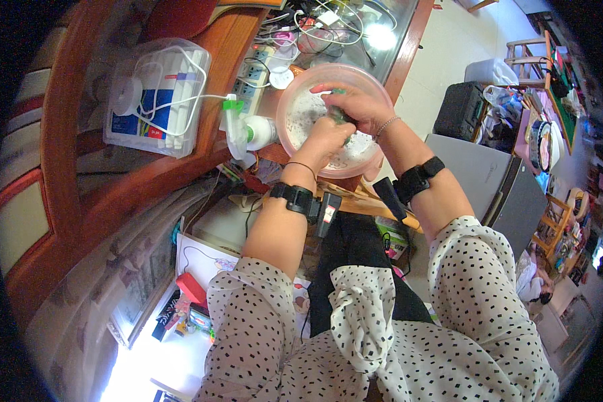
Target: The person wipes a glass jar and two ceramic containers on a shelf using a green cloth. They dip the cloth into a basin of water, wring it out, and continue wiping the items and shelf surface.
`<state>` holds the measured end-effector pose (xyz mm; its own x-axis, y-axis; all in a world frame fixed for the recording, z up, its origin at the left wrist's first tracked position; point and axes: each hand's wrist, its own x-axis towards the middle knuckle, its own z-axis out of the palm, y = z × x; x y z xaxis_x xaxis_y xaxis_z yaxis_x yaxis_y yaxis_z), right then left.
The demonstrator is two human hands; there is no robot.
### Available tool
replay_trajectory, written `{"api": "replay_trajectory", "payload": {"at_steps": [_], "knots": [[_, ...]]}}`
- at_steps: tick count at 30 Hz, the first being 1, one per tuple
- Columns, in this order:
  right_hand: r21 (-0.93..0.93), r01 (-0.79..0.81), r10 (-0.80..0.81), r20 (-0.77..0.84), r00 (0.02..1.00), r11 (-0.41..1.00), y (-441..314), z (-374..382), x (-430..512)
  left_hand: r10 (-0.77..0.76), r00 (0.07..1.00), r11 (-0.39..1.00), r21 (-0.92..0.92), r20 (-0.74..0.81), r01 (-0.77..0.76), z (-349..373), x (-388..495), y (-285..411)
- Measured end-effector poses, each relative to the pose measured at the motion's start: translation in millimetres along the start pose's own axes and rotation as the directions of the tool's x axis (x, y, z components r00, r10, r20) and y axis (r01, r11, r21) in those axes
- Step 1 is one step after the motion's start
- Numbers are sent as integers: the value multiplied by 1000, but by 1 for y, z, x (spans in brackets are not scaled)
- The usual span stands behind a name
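A translucent pink plastic basin (285, 125) stands before me on the wooden table, holding foamy, whitish water (300, 106). Over the water, my left hand (330, 134) is closed around the lower part of a dark green item (337, 114). My right hand (358, 106) grips the same item from the other side, with its index finger stretched out to the left. The fingers hide most of the item, so I cannot tell exactly what it is.
Left of the basin are a white bottle (264, 132) with green parts, a power strip (254, 80) and a clear plastic box (196, 128). Tangled cables (331, 30) lie behind. At right stand a grey refrigerator (475, 166) and a black case (457, 110); a person (530, 276) is farther off.
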<state>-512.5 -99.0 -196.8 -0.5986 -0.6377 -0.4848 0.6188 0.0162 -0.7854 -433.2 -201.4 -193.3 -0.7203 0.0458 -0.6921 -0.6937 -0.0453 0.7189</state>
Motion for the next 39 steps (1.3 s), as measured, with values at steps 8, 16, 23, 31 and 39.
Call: {"api": "replay_trajectory", "payload": {"at_steps": [8, 16, 23, 31, 39], "knots": [[-128, -85, 44, -296, 954, 988, 14, 17, 6, 294, 939, 623, 780, -175, -50, 11, -4, 0], [156, -3, 47, -278, 959, 988, 22, 2, 9, 598, 747, 595, 785, -290, -171, 19, -4, -12], [511, -125, 43, 170, 984, 850, 9, -11, -8, 56, 957, 459, -859, 283, 227, 3, -26, 3], [549, 45, -180, 195, 964, 835, -7, 11, -13, 205, 899, 320, -894, 388, 312, 7, -40, 4], [255, -62, 26, 142, 990, 965, -11, 7, -4, -38, 998, 993, -108, 51, 43, 2, -19, 0]]}}
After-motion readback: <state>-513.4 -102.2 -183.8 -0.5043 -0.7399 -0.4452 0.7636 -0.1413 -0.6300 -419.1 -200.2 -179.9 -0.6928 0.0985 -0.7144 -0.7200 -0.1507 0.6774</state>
